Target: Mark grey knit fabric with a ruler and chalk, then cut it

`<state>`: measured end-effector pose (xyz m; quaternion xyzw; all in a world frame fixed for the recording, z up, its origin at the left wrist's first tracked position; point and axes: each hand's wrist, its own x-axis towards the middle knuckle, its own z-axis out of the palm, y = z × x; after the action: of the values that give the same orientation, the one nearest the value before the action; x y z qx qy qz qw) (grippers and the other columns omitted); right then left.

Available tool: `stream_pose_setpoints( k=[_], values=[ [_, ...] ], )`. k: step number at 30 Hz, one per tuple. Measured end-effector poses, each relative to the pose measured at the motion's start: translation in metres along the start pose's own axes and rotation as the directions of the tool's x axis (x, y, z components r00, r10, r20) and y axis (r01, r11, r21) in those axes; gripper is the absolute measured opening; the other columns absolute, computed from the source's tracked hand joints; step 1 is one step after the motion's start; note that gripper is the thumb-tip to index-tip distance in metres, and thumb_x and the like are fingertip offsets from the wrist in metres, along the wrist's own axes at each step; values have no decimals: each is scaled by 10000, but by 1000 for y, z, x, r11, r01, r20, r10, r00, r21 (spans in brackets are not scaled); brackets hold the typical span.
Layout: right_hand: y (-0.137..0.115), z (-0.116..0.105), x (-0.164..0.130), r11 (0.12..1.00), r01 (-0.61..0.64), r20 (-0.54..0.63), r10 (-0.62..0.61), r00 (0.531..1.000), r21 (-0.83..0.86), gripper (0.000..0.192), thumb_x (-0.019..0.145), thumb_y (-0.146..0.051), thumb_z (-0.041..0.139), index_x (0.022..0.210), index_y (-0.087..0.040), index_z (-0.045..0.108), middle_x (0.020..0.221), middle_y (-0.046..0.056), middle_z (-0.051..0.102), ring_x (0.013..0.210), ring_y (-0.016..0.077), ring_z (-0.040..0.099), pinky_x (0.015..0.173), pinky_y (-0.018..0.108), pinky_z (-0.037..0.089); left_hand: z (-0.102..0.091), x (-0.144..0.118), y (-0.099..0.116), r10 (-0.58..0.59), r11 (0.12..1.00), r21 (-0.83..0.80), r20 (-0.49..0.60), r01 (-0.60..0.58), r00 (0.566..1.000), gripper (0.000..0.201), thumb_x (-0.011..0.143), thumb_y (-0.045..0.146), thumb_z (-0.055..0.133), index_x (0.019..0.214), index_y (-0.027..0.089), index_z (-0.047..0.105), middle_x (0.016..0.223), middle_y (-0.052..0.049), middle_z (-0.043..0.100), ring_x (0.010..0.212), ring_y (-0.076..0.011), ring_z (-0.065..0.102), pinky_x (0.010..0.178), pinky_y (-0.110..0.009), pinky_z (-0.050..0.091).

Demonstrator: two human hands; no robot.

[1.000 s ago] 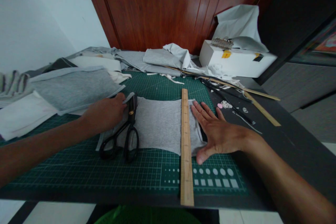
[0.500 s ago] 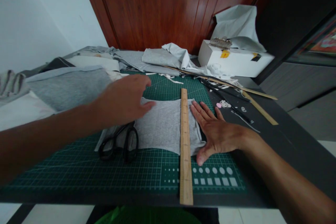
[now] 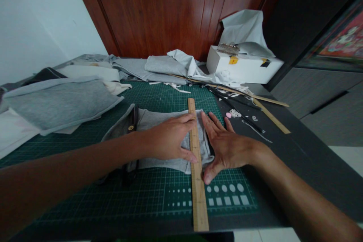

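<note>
While lying between both hands, wooden ruler (image 3: 195, 162), left hand (image 3: 167, 138) and right hand (image 3: 227, 145) flat, open, gripping nothing

Between the hands a pale wooden ruler (image 3: 196, 166) crosses light grey fabric (image 3: 167, 121). Beneath them the cutting mat (image 3: 159, 193) is dark green with a white grid. Beyond the right hand, a white box (image 3: 241, 69) bears yellow tape.
</note>
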<state>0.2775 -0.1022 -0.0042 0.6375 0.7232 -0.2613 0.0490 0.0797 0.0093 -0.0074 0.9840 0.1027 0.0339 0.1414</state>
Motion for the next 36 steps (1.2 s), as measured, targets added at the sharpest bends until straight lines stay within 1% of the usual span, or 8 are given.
stream_pose_setpoints(
  k=[5,10,15,20,24,29,33,36],
  values=[
    [0,2,-1,1000,0,-24,1,1000,13,1747,494,-834,832,1582,-65,-300,1701,216,-215,1534,442,-266,1196,719,-158,1,4,5,3,999,-37,-23,-4,1000,1037,727,534,888,1495,-11,455,1628,-280,374,1536,-365,347,1267,-444,295],
    [1,2,-2,1000,24,-58,-24,998,9,1719,503,-777,864,1617,-88,-250,1714,231,-162,1540,478,-219,1191,757,-119,4,6,3,20,998,-63,-56,-23,998,1074,690,590,897,1491,12,475,1616,-271,395,1522,-381,366,1264,-458,312],
    [1,0,-4,1000,3,-43,-4,999,-5,1715,513,-772,859,1610,-74,-259,1711,227,-165,1549,455,-216,1206,726,-126,4,6,4,-6,997,-73,-52,3,999,1064,681,581,907,1486,28,487,1607,-267,409,1507,-389,390,1253,-455,330],
    [6,1,-3,999,44,-74,-45,996,-4,1682,529,-779,859,1637,-108,-214,1722,231,-120,1552,479,-180,1199,742,-118,5,7,5,1,997,-74,-61,-6,998,1108,683,619,891,1515,32,454,1606,-255,417,1496,-382,405,1254,-445,324],
    [8,2,-3,999,52,-48,-53,997,-7,1637,552,-817,826,1653,-124,-168,1719,199,-155,1549,467,-207,1184,745,-146,5,8,5,-7,999,-47,-61,4,998,1119,668,644,889,1485,-3,483,1601,-272,413,1488,-393,407,1242,-438,336],
    [6,1,-4,999,52,-40,-52,998,-12,1619,562,-870,783,1653,-117,-147,1708,181,-193,1548,445,-225,1192,717,-160,6,8,4,-4,999,-44,-77,1,997,1030,712,676,841,1454,33,528,1591,-256,437,1468,-389,437,1219,-463,368],
    [7,0,-5,999,49,-34,-50,998,-14,1621,567,-891,761,1645,-104,-159,1701,178,-207,1551,427,-233,1204,700,-155,10,9,0,-15,998,-60,-78,10,997,1079,687,730,818,1482,66,514,1611,-238,420,1473,-398,428,1219,-509,373],
    [8,1,-5,998,66,-49,-66,997,-3,1608,578,-863,782,1652,-118,-156,1708,193,-186,1549,449,-215,1195,724,-149,12,8,-1,-17,997,-72,-99,9,995,1091,695,715,818,1507,66,487,1620,-237,409,1481,-400,418,1223,-522,366]
  ],
)
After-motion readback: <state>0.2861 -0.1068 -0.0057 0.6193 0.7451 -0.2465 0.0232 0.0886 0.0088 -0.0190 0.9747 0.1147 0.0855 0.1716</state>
